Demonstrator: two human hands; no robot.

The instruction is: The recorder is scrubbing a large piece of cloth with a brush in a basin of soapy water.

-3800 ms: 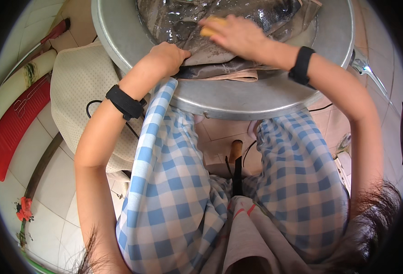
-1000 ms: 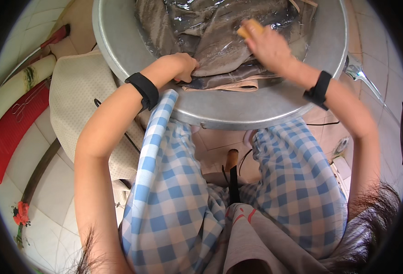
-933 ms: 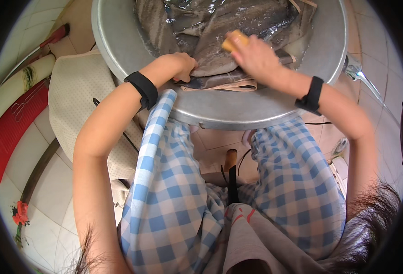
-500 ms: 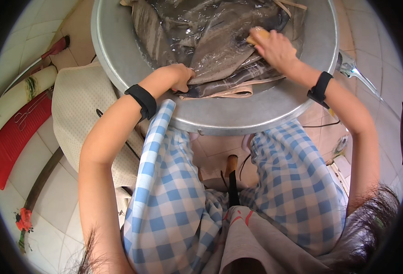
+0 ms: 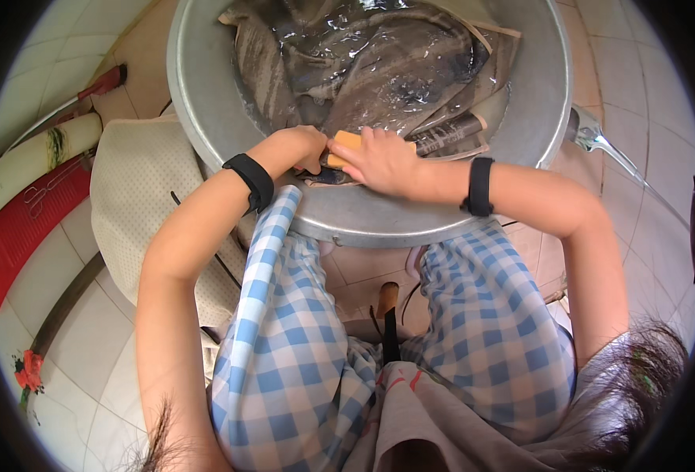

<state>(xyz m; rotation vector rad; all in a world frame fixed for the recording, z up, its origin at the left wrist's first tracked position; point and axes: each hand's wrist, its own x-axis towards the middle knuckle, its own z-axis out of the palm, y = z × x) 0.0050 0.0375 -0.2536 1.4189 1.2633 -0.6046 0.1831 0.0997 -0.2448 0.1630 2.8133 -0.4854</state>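
A wet grey-brown cloth (image 5: 394, 82) with a pale border lies folded in water inside a big round metal basin (image 5: 520, 189). At the basin's near side, my right hand (image 5: 387, 161) presses down on a yellow bar-shaped block (image 5: 346, 145), its fingers over the top. Whether the block is soap or a brush, I cannot tell. Just left of it, my left hand (image 5: 304, 149) is closed on the near edge of the cloth; its fingertips are partly hidden. The two hands almost touch.
Blue-and-white checked trousers (image 5: 292, 315) cover my knees below the basin. To the left are a pale dotted cover (image 5: 139, 197) and a red panel (image 5: 29, 220). A shiny metal shower head (image 5: 591, 134) is right of the basin. Tiles surround everything.
My right hand has slid the yellow block left and nearer along the cloth, ending beside my left hand. The left hand holds nearly the same place.
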